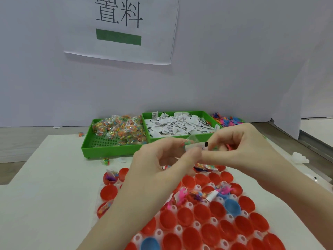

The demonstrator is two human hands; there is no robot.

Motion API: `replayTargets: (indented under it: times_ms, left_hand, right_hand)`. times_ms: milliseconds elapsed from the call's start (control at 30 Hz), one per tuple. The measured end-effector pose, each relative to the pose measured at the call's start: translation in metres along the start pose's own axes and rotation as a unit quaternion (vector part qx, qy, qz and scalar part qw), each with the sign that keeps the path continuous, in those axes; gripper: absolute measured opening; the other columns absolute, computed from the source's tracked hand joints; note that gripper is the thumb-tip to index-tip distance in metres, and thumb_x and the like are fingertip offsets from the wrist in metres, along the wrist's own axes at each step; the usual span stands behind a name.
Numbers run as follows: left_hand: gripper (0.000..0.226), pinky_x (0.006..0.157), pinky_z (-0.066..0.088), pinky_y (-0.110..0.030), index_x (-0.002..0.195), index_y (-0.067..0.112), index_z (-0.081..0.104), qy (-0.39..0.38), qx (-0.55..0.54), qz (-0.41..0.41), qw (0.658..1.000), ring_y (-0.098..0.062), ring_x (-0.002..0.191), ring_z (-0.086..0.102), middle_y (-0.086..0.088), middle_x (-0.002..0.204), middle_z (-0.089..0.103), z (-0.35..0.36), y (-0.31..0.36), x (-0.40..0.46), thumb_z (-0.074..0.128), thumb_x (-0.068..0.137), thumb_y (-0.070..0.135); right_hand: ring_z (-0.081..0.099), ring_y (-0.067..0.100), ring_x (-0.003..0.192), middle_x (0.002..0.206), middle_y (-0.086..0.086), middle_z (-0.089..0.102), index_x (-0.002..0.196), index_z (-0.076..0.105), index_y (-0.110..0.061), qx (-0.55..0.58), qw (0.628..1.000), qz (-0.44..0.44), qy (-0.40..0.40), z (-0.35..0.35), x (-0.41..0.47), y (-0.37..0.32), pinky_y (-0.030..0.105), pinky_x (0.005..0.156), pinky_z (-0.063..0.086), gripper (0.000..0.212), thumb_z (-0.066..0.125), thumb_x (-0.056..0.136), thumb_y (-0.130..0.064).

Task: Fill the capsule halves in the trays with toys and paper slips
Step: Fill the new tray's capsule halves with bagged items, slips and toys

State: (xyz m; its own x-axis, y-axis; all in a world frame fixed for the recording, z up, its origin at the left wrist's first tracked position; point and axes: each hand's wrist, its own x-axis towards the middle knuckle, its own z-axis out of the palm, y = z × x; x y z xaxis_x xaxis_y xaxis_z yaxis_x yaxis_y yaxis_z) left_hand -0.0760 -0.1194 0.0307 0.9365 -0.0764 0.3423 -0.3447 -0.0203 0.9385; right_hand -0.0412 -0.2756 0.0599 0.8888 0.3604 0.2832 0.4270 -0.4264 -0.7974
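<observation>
My left hand (158, 165) and my right hand (246, 147) meet above the far end of the white capsule tray (198, 225). Together they pinch a small clear toy packet with a white paper slip (195, 145); my right hand also holds an orange toy (229, 147). The tray holds several red capsule halves (201, 212) and two blue ones (232, 206). A few halves near the middle and left hold toys and slips (211, 194); most are bare.
Behind the hands stand a green tray of bagged colourful toys (100, 147), a green tray of white paper slips (180, 124) and a pile of loose plastic toys (227, 120). A loose packet (106, 161) lies on the white board. A partition wall stands behind.
</observation>
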Motion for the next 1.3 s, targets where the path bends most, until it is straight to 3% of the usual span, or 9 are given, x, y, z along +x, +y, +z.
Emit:
replayTargets:
  times_ms: [100, 200, 367, 500, 667, 900, 1133, 1233, 1300]
  left_hand:
    - [0.011, 0.056, 0.054, -0.018, 0.075, 0.018, 0.073, 0.026, -0.023, -0.019, 0.999, -0.012, 0.056, 0.068, -0.001, 0.064, 0.071, 0.001, -0.003, 0.001, 0.064, 0.080, 0.016]
    - [0.014, 0.051, 0.052, -0.017, 0.075, 0.012, 0.071, 0.050, -0.104, -0.072, 0.991, -0.012, 0.052, 0.067, -0.004, 0.063, 0.071, 0.000, -0.003, 0.002, 0.060, 0.083, 0.013]
    - [0.012, 0.052, 0.053, -0.017, 0.079, 0.011, 0.069, 0.076, -0.096, -0.079, 0.989, -0.013, 0.052, 0.067, -0.003, 0.066, 0.072, 0.002, -0.006, 0.004, 0.060, 0.085, 0.013]
    - [0.011, 0.052, 0.053, -0.016, 0.080, 0.012, 0.070, 0.078, -0.082, -0.075, 0.991, -0.012, 0.053, 0.067, -0.003, 0.068, 0.072, 0.002, -0.007, 0.003, 0.060, 0.084, 0.014]
    - [0.011, 0.052, 0.053, -0.017, 0.076, 0.013, 0.071, 0.071, -0.089, -0.068, 0.991, -0.013, 0.053, 0.068, -0.003, 0.066, 0.072, 0.002, -0.005, 0.002, 0.062, 0.082, 0.015]
    - [0.019, 0.052, 0.054, -0.019, 0.077, 0.024, 0.075, 0.010, -0.129, -0.056, 0.990, -0.014, 0.052, 0.068, -0.003, 0.064, 0.072, 0.007, 0.001, -0.003, 0.064, 0.062, 0.027]
    - [0.026, 0.057, 0.053, -0.018, 0.079, 0.025, 0.077, -0.089, -0.183, -0.095, 0.974, -0.013, 0.061, 0.069, -0.007, 0.076, 0.074, 0.014, 0.005, -0.009, 0.065, 0.058, 0.035]
    - [0.027, 0.059, 0.055, -0.021, 0.075, 0.020, 0.077, -0.110, -0.192, -0.121, 0.968, -0.015, 0.065, 0.070, -0.006, 0.076, 0.074, 0.025, 0.008, -0.001, 0.058, 0.066, 0.037]
    - [0.036, 0.062, 0.057, -0.026, 0.067, 0.019, 0.076, -0.089, -0.168, -0.148, 0.971, -0.014, 0.064, 0.070, -0.001, 0.071, 0.072, 0.033, 0.009, 0.008, 0.052, 0.068, 0.046]
  right_hand:
    - [0.028, 0.003, 0.035, 0.036, -0.007, 0.038, 0.057, 0.067, -0.023, 0.015, 1.000, -0.001, 0.026, 0.003, -0.005, 0.000, 0.010, 0.039, 0.025, 0.032, 0.077, 0.037, -0.046]
    - [0.039, 0.000, 0.046, 0.052, -0.012, 0.047, 0.087, 0.066, -0.031, 0.049, 0.998, 0.009, 0.034, 0.004, -0.011, 0.002, 0.009, 0.047, 0.036, 0.052, 0.076, 0.038, -0.044]
    - [0.064, 0.002, 0.071, 0.076, -0.015, 0.063, 0.120, 0.053, -0.029, 0.188, 0.981, 0.030, -0.022, 0.006, -0.018, 0.003, 0.020, 0.078, 0.053, 0.046, 0.053, 0.074, -0.024]
    - [0.067, 0.008, 0.068, 0.078, 0.004, 0.073, 0.109, 0.058, -0.029, 0.213, 0.977, 0.012, -0.001, 0.005, -0.021, -0.004, 0.014, 0.067, 0.051, 0.042, 0.059, 0.068, -0.019]
    - [0.065, 0.009, 0.052, 0.065, 0.003, 0.072, 0.063, 0.074, -0.024, 0.218, 0.975, 0.011, 0.036, 0.005, -0.023, -0.008, 0.015, 0.052, 0.050, 0.018, 0.071, 0.046, -0.026]
    - [0.062, 0.002, 0.050, 0.062, -0.003, 0.071, 0.070, 0.075, -0.024, 0.168, 0.983, -0.012, 0.079, 0.007, -0.027, -0.011, 0.011, 0.049, 0.047, 0.020, 0.068, 0.052, -0.025]
    - [0.067, 0.017, 0.060, 0.071, -0.003, 0.072, 0.065, 0.074, -0.025, 0.101, 0.988, -0.006, 0.115, -0.004, -0.035, -0.013, 0.021, 0.057, 0.055, 0.020, 0.067, 0.049, -0.032]
    - [0.068, 0.011, 0.059, 0.065, -0.002, 0.072, 0.061, 0.071, -0.020, 0.082, 0.990, 0.003, 0.117, -0.018, -0.035, -0.014, 0.018, 0.057, 0.054, 0.004, 0.071, 0.057, -0.022]
    - [0.068, 0.008, 0.061, 0.067, -0.004, 0.072, 0.061, 0.070, -0.023, 0.054, 0.989, 0.004, 0.135, -0.025, -0.033, -0.012, 0.017, 0.058, 0.054, 0.014, 0.074, 0.065, -0.010]
